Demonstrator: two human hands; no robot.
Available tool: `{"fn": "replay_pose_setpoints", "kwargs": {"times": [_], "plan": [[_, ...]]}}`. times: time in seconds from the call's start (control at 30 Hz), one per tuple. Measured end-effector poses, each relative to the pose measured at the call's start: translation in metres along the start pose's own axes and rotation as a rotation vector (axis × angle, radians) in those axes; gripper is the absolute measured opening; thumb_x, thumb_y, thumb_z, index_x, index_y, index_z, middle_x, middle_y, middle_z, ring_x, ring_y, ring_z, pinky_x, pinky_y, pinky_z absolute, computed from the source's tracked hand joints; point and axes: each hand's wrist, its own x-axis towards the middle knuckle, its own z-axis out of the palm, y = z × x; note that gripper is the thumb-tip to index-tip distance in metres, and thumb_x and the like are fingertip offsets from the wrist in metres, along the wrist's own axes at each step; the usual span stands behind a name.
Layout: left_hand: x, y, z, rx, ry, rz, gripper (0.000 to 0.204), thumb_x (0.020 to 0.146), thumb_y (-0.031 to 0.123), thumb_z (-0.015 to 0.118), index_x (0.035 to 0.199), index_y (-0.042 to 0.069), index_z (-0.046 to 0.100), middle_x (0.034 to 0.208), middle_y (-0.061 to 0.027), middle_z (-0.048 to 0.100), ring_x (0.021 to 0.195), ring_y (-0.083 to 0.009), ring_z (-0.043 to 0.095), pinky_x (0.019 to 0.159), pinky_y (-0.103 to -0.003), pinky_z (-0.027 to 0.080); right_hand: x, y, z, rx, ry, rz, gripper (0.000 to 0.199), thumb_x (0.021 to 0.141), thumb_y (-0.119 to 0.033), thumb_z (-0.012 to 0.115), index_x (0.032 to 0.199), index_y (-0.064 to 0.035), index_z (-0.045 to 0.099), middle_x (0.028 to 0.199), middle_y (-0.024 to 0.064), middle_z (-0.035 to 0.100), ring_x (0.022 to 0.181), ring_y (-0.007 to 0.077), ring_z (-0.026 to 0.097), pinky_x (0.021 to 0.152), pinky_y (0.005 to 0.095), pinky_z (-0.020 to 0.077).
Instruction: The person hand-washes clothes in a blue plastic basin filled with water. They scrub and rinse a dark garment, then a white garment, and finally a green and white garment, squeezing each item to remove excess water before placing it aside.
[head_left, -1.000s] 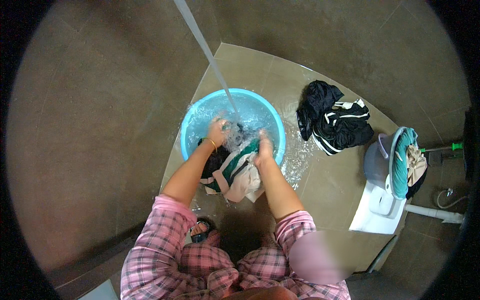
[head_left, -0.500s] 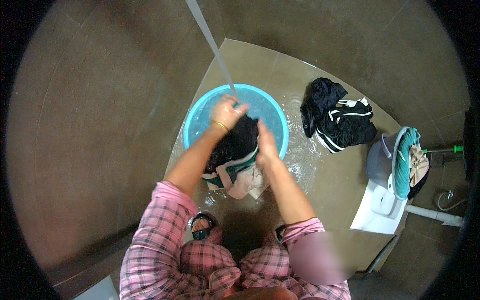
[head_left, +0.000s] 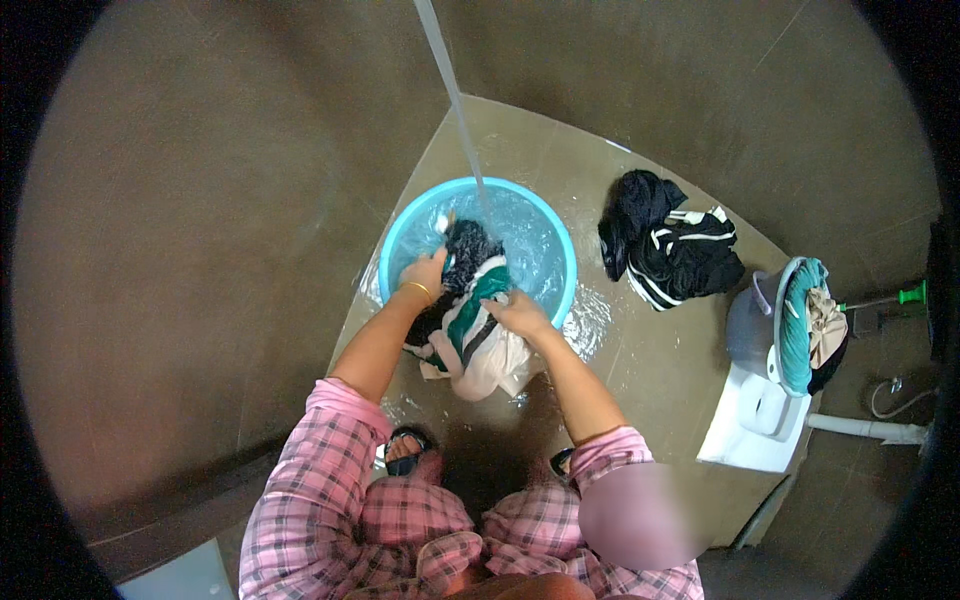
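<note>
A wet garment (head_left: 485, 345) in black, green, white and beige hangs over the near side of a light blue basin (head_left: 574, 250). Its black upper part is in the water, and the pale end drapes outside toward my feet. My left hand (head_left: 424, 273), with a gold bangle at the wrist, is closed on the black cloth at its left edge. On the green and white part my right hand (head_left: 519, 312) grips the fabric, fingertips partly hidden in folds. A stream of water (head_left: 462, 120) falls into the basin from above.
Black clothes with white stripes (head_left: 690, 250) lie on the wet tiled floor to the right. Beyond them a grey bucket (head_left: 752, 335) holds teal, beige and black cloth, beside a white squat toilet (head_left: 745, 425). Brown walls (head_left: 220, 230) close in on the left and back.
My left hand has come down from under the stream to the cloth's left side. My right hand has moved nearer and onto the cloth. More green and white fabric now lies inside the basin.
</note>
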Motion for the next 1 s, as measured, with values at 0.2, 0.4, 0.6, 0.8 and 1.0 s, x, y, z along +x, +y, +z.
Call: {"fn": "replay_pose_setpoints", "kwargs": {"times": [0.2,0.4,0.6,0.8,1.0], "plan": [[-0.004,-0.026,-0.061,-0.422,0.089,0.163,0.040,0.065,0.021,0.075,0.100,0.007,0.065,0.099,-0.0186,0.066,0.093,-0.0326,0.062,0.082,-0.038,0.048,-0.064,-0.016,-0.055,1.089,-0.193,-0.094,0.048,0.079,-0.028,0.070,0.113,0.0008,0.055,0.109,0.0112,0.062,0.098,0.0211,0.059,0.086,0.0315,0.0474],[-0.009,0.045,-0.186,-0.102,0.411,0.303,0.038,0.064,0.024,0.077,0.098,0.015,0.064,0.090,-0.0104,0.066,0.086,-0.0328,0.062,0.077,-0.040,0.049,-0.130,-0.063,-0.083,1.405,-0.260,-0.162,0.035,0.086,-0.018,0.060,0.118,-0.0044,0.053,0.112,0.0107,0.061,0.101,0.0243,0.059,0.090,0.0378,0.0476],[0.015,0.082,-0.149,-0.170,0.542,0.197,0.083,0.065,0.027,0.079,0.137,0.030,0.039,0.147,-0.0184,0.026,0.134,-0.0373,0.028,0.104,-0.050,0.032,-0.088,-0.008,-0.076,0.091,0.418,-0.545,0.054,0.089,-0.028,0.056,0.135,-0.0046,0.040,0.115,0.0144,0.059,0.100,0.0288,0.060,0.088,0.0389,0.0466],[-0.048,0.052,-0.055,-0.096,0.388,0.340,0.077,0.073,0.019,0.069,0.140,0.011,0.033,0.148,-0.0188,0.025,0.136,-0.0356,0.024,0.108,-0.052,0.023,-0.084,-0.032,-0.061,-0.658,0.619,-0.632,0.039,0.077,-0.008,0.062,0.116,-0.0058,0.060,0.126,0.0181,0.052,0.116,0.0333,0.049,0.097,0.0414,0.0394],[-0.056,0.057,0.018,0.237,0.190,0.190,0.106,0.069,0.061,0.062,0.146,0.007,0.015,0.152,-0.0202,0.008,0.140,-0.0383,0.007,0.106,-0.064,0.006,0.024,-0.008,-0.006,-1.126,0.291,-0.699,0.063,0.082,-0.034,0.056,0.139,-0.0139,0.037,0.147,0.0074,0.031,0.138,0.0259,0.022,0.112,0.0519,0.0089]]}}
